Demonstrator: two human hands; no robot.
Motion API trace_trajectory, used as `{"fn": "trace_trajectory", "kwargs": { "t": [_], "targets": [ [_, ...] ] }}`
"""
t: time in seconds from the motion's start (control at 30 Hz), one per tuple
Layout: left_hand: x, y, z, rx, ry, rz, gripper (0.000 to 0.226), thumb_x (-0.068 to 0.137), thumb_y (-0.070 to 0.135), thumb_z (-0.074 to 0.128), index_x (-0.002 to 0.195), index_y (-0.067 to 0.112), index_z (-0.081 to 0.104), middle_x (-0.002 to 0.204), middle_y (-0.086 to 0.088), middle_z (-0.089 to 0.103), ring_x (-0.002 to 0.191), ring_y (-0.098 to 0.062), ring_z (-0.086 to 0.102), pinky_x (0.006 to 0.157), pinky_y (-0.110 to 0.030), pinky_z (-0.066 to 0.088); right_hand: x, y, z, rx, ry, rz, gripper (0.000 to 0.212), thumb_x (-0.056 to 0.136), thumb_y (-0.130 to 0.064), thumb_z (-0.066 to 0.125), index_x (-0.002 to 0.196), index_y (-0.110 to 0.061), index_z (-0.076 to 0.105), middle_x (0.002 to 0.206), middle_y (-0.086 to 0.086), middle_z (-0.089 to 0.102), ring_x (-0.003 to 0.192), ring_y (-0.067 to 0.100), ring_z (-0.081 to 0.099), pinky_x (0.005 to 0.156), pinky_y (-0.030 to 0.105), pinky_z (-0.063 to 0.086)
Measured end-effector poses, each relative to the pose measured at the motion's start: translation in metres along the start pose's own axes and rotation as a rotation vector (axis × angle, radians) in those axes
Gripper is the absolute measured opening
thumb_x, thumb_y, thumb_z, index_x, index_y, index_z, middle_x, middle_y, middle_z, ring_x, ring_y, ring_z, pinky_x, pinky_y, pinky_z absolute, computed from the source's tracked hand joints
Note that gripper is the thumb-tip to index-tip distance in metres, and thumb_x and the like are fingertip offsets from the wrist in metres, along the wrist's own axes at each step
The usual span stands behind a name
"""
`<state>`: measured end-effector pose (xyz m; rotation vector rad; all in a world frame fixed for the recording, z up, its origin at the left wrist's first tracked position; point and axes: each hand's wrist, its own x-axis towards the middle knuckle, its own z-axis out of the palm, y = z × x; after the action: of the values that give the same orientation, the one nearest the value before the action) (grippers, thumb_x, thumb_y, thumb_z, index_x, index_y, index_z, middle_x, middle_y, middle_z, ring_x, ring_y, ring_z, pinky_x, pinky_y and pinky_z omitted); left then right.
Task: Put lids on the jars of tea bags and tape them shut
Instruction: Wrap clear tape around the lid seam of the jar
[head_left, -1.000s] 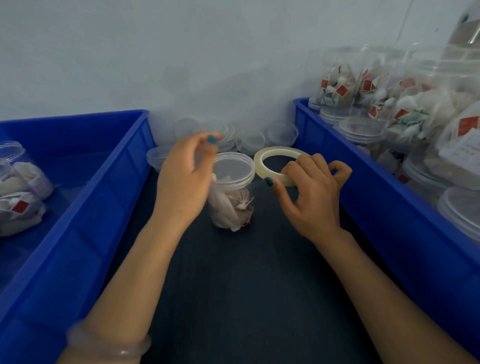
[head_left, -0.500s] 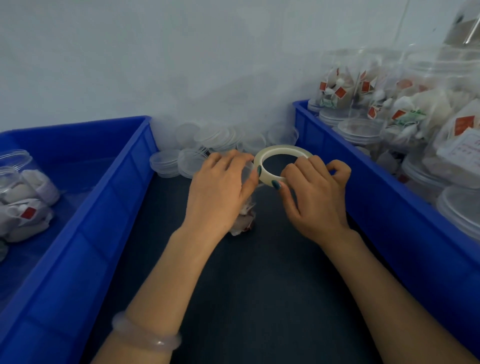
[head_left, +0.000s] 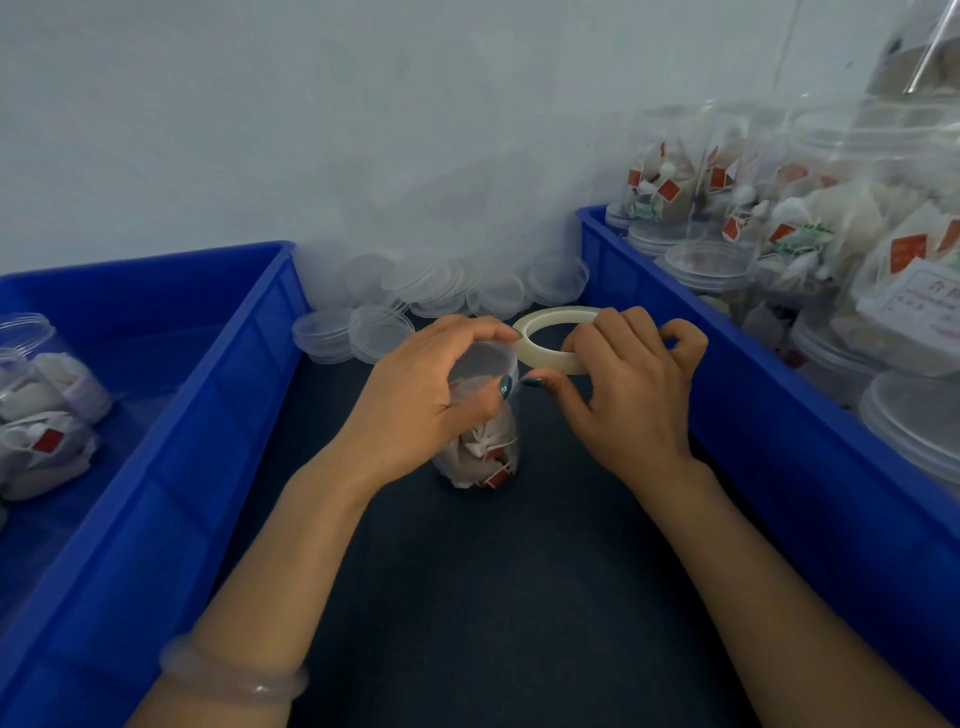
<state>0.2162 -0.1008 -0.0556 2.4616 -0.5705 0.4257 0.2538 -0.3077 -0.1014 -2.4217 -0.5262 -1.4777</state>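
Jar of tea bags stands on the mat between blue crates, lid on. Left hand clasps the lid; right hand pinches the tape roll just right of it. Judgement: anchor the tape end on the seam, pull taut.

two blue bins, one tape roll, one bracelet, one jar on mat – left hand, right hand.

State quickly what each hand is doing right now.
Left hand: grips the top of the jar of tea bags.
Right hand: holds the tape roll.
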Motion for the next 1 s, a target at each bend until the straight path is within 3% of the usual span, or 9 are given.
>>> {"fn": "trace_trajectory", "kwargs": {
  "t": [0.17,0.33,0.43,0.53,0.6,0.7,0.87,1.0],
  "targets": [
    [-0.001,0.003,-0.001,-0.057,0.041,0.025,0.048,0.079,0.055,0.07,0.121,0.035,0.064,0.127,0.02,0.06,0.124,-0.001,0.052,0.103,-0.019,0.04,0.001,-0.008,-0.002,0.009,0.016,-0.002,0.051,0.1,-0.06,0.043,0.081,-0.017,0.064,0.085,-0.001,0.06,0.083,0.022,0.055,0.081,0.041,0.025],
    [0.001,0.001,-0.004,-0.15,0.055,0.002,0.04,0.078,0.038,0.084,0.114,0.033,0.067,0.121,0.021,0.065,0.121,-0.003,0.056,0.104,-0.037,0.045,0.002,-0.016,-0.008,0.118,-0.053,0.027,0.047,0.096,-0.057,0.051,0.074,-0.018,0.064,0.065,-0.006,0.056,0.061,0.016,0.05,0.082,0.041,0.035],
    [0.001,-0.005,-0.011,-0.204,0.009,-0.005,0.044,0.079,0.037,0.08,0.12,0.034,0.065,0.128,0.024,0.062,0.126,-0.001,0.053,0.108,-0.04,0.044,0.007,-0.022,-0.01,0.317,-0.238,0.147,0.051,0.088,-0.067,0.046,0.072,-0.021,0.062,0.051,-0.013,0.046,0.048,0.013,0.042,0.074,0.037,0.041],
    [-0.003,-0.014,-0.017,-0.201,-0.042,-0.033,0.062,0.083,0.034,0.081,0.139,0.037,0.053,0.14,0.027,0.053,0.133,0.005,0.046,0.111,-0.036,0.042,0.01,-0.021,-0.011,0.442,-0.528,0.237,0.06,0.083,-0.08,0.03,0.084,-0.03,0.063,0.06,-0.009,0.054,0.071,0.02,0.05,0.081,0.039,0.038],
    [-0.005,-0.021,-0.02,-0.196,-0.075,-0.072,0.076,0.082,0.044,0.078,0.148,0.04,0.041,0.149,0.03,0.042,0.135,0.013,0.037,0.114,-0.029,0.037,0.012,-0.019,-0.013,0.526,-0.65,0.225,0.059,0.087,-0.076,0.022,0.094,-0.034,0.062,0.068,-0.007,0.056,0.081,0.019,0.047,0.085,0.039,0.032],
    [-0.003,-0.024,-0.026,-0.112,-0.1,-0.12,0.09,0.072,0.061,0.072,0.151,0.038,0.037,0.16,0.03,0.018,0.141,0.016,0.022,0.113,-0.016,0.027,0.017,-0.014,-0.02,0.435,-0.574,0.075,0.038,0.101,-0.055,0.029,0.09,-0.032,0.057,0.069,-0.01,0.051,0.072,0.008,0.046,0.083,0.041,0.029],
    [0.004,-0.014,-0.031,0.0,-0.202,-0.068,0.08,0.08,0.05,0.077,0.15,0.034,0.041,0.156,0.021,0.033,0.141,0.005,0.03,0.119,-0.029,0.03,0.022,-0.006,-0.03,0.13,-0.358,-0.027,0.025,0.1,-0.041,0.045,0.079,-0.03,0.048,0.071,-0.014,0.045,0.071,0.011,0.039,0.074,0.033,0.014],
    [0.009,-0.01,-0.031,-0.011,-0.311,-0.111,0.074,0.08,0.043,0.08,0.143,0.053,0.041,0.14,0.02,0.028,0.128,0.0,0.034,0.104,-0.018,0.036,0.021,0.001,-0.03,0.07,-0.362,0.017,0.029,0.093,-0.047,0.055,0.074,-0.024,0.053,0.077,-0.009,0.053,0.079,0.011,0.042,0.079,0.033,0.014]
  ]
}}
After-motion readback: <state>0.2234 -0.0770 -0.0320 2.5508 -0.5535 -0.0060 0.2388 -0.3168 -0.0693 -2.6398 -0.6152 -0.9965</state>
